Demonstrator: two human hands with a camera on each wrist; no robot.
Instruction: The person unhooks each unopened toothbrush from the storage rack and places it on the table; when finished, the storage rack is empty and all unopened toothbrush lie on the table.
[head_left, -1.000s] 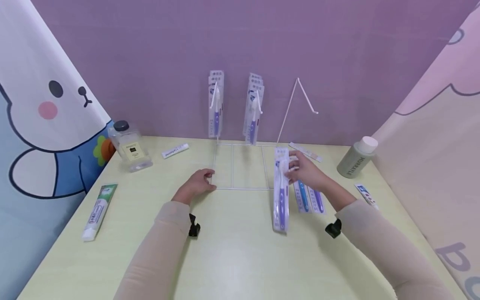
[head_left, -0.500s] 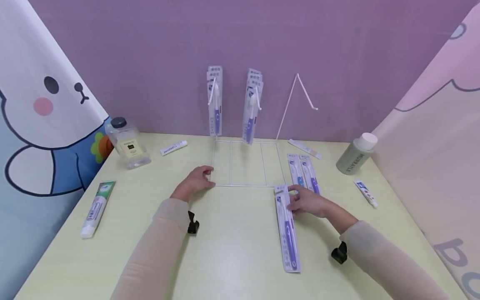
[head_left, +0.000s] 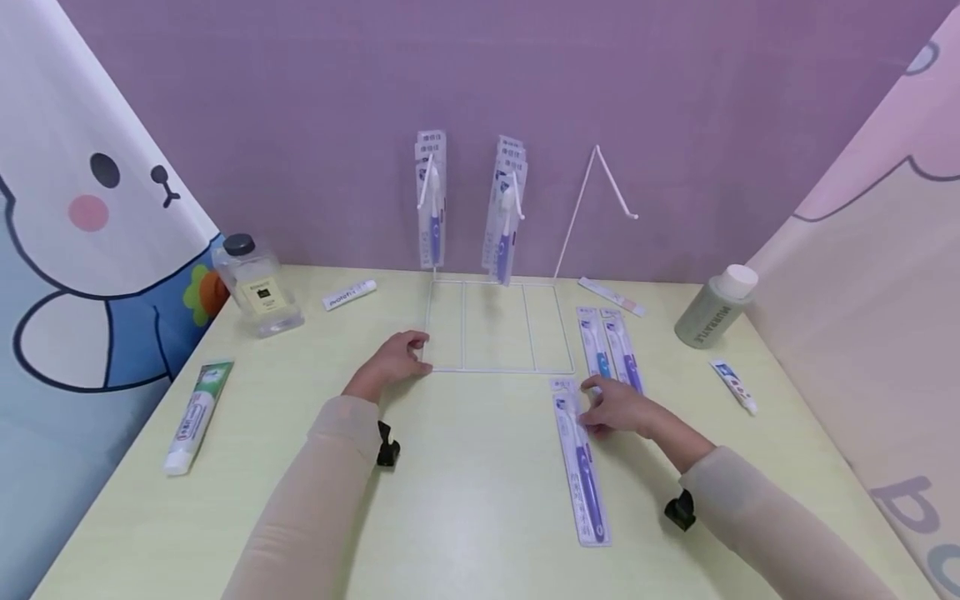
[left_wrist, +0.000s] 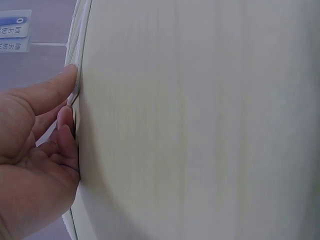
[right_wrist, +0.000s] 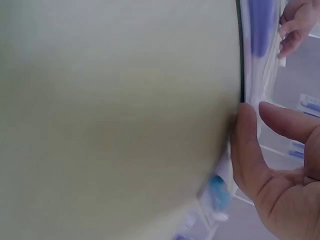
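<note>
My left hand (head_left: 395,358) holds the left front corner of the white wire display rack (head_left: 498,372), its thumb on the wire in the left wrist view. Packaged toothbrushes (head_left: 431,200) hang on the rack's left hook, with another bunch (head_left: 504,212) on the middle one. Only bare wire shows on the right hook (head_left: 617,185). A purple packaged toothbrush (head_left: 581,467) lies at the table's centre right. My right hand (head_left: 618,408) pinches its upper right edge between thumb and finger, as the right wrist view shows. Two more packs, one blue (head_left: 600,354) and one purple (head_left: 624,350), lie just behind that hand.
A clear bottle (head_left: 258,287) and a green-white toothpaste tube (head_left: 198,417) stand and lie at left. Small tubes lie behind the rack's sides, one white (head_left: 349,295), one pale (head_left: 611,297). At right are a grey-green bottle (head_left: 712,308) and a small tube (head_left: 733,387).
My right hand has brought the purple toothbrush pack down and toward me, from upright to lying on the table, uncovering the two packs behind. The left hand stays at the rack.
</note>
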